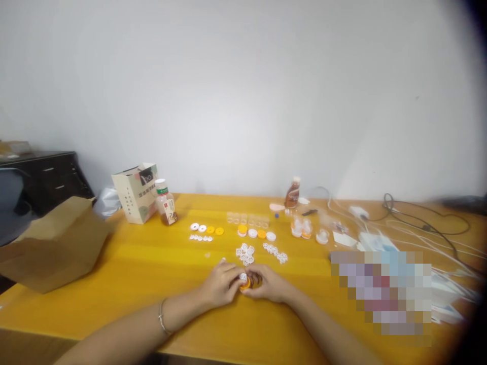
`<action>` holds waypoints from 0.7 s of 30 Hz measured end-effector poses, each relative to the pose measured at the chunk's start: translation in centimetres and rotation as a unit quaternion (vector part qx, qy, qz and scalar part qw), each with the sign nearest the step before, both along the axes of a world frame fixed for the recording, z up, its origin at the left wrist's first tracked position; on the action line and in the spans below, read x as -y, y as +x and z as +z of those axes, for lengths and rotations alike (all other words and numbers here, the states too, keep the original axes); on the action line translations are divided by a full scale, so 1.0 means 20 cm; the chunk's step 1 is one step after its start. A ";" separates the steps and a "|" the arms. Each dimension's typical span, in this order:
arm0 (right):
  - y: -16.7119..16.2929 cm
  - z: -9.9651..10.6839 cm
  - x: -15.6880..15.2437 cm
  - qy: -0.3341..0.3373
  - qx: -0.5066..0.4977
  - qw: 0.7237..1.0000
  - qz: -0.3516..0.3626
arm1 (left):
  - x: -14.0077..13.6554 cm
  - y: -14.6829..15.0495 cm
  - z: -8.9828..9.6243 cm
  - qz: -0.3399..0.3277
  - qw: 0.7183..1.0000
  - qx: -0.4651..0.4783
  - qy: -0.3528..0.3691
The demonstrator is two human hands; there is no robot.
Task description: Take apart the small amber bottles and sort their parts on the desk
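1. Nearest, the left hand (222, 285) and the right hand (270, 285) meet over the table (125, 289), both gripping a small orange-and-white piece (245, 287) between their fingers; the exact finger contacts are too small to tell.
2. Just beyond lies a pile of white openwork pieces (245, 252), with a white cluster (274, 251) to its right.
3. Farther, orange and white discs (261, 234) form a row.
4. Behind them stand clear cups (243, 219).
5. At far right stands a brown bottle (292, 195); at far left, a carton-coloured bag (137, 195).
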State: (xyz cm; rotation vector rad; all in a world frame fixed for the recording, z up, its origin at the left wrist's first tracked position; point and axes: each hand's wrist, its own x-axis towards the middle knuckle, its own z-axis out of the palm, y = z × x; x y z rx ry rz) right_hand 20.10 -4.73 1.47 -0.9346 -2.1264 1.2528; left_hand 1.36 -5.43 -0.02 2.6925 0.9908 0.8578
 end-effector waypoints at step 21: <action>0.04 0.02 -0.03 -0.037 0.017 0.999 0.000 | -0.03 0.03 0.06 0.059 0.981 0.173 -0.069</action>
